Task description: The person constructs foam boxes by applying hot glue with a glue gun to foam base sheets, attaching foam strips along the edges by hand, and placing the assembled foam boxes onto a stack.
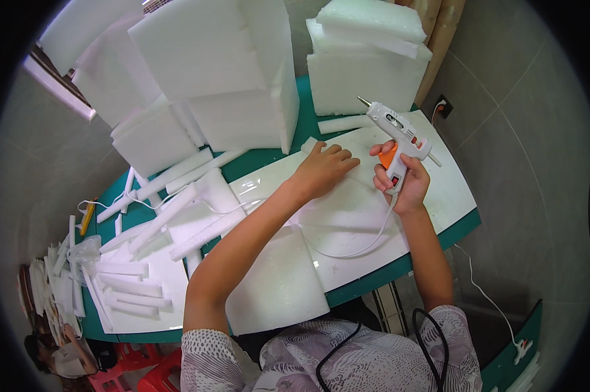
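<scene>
Over the green table (367, 285), my right hand (412, 187) was wrapped round the glue gun (392, 123), its nozzle (364, 102) slanting forward-left, while white foam (350, 210) lay left of it, nearer my bent left hand (322, 171), its hold unclear.

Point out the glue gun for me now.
In the head view, the glue gun is right of centre, gripped in the right hand, to the right of the left hand.

a green table (303, 124) carries white boards (448, 189), loose foam strips (161, 181) and large white foam blocks (236, 124).
</scene>
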Demonstrator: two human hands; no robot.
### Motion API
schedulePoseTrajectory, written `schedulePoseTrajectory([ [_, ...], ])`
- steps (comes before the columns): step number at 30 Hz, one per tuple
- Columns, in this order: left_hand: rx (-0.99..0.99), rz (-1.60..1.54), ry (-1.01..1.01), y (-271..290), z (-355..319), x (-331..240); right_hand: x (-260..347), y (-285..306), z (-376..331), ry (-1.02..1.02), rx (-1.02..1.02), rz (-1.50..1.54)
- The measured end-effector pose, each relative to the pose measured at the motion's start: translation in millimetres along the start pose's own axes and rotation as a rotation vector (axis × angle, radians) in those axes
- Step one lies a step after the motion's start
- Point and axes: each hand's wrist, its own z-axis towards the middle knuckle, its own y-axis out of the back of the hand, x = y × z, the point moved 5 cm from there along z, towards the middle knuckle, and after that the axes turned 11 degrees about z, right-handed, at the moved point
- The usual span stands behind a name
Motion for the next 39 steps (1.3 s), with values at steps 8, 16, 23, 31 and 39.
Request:
schedulePoseTrajectory([
  [8,-0.249,0.204,-0.058,64,-26,16,17,13,-3,0.083,0.02,0.021],
  [16,-0.641,-0.16,0.183,182,-123,37,12,8,2,0.052,0.025,0.015],
  [23,-0.708,-0.737,0.721,215,-275,33,-12,-21,-4,-0.102,0.19,-0.313],
  [31,-0.446,-1.096,1.186,136,-387,-25,-73,-112,-29,-0.517,0.235,-0.949],
  [39,-0.857,-1.266,1.165,105,-450,-72,-146,-169,-45,-0.676,0.541,-1.307],
])
